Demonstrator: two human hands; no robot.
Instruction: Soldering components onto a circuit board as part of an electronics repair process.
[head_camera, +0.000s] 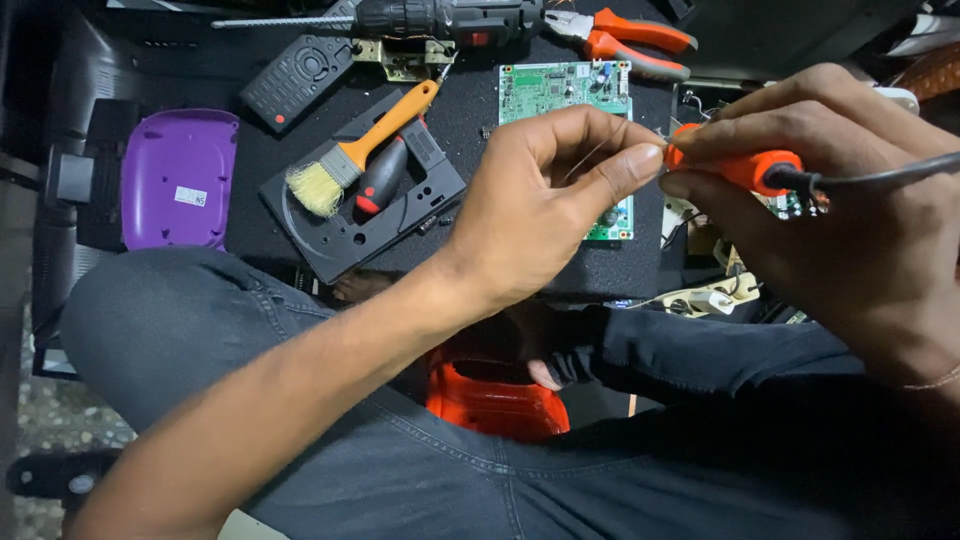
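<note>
My right hand (850, 200) grips an orange-handled soldering iron (745, 168) whose dark cord runs off to the right. My left hand (545, 205) is raised beside it, thumb and fingers pinched on a thin strand of wire (590, 155) near the iron's handle. Both hands hover above a green circuit board (560, 92) lying on the black work surface (470, 130); the board's lower part is hidden behind my left hand. The iron's tip is hidden.
A paint brush with orange handle (360, 150) and a red-black screwdriver (382, 178) lie on a black plastic panel (350, 235). A remote control (298, 80), power drill (440, 18), orange pliers (625, 38) and purple box (178, 178) sit around. My legs in dark jeans fill the foreground.
</note>
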